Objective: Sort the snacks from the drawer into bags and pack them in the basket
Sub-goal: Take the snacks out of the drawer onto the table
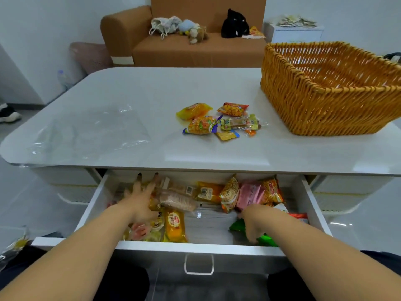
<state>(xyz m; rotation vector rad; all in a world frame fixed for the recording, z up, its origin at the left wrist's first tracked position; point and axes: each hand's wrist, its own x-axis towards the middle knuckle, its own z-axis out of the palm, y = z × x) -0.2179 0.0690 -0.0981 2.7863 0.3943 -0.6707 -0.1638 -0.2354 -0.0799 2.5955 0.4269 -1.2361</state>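
- Snacks [208,192] fill the open drawer [308,200] under the tabletop; a smaller pile [219,121] of packets lies on the table [130,92], left of the basket [325,109].
- I see clear bags [91,133] lying flat on the table's left side, well apart from the pile.
- Behind the table I see a brown sofa [184,51] with soft toys and a black bag on it.
- The tabletop's front edge overhangs the drawer's back, and I see my left fingertips reach up to it.
- My left hand [141,198] stretches forward into the drawer's left part, fingers straight and spread, resting on the packets beside a clear-wrapped cake [178,199].
- My right hand [256,224] reaches in on the right, bent down at the wrist, fingers curled onto a green packet [237,225]; I cannot tell if they truly grip it.
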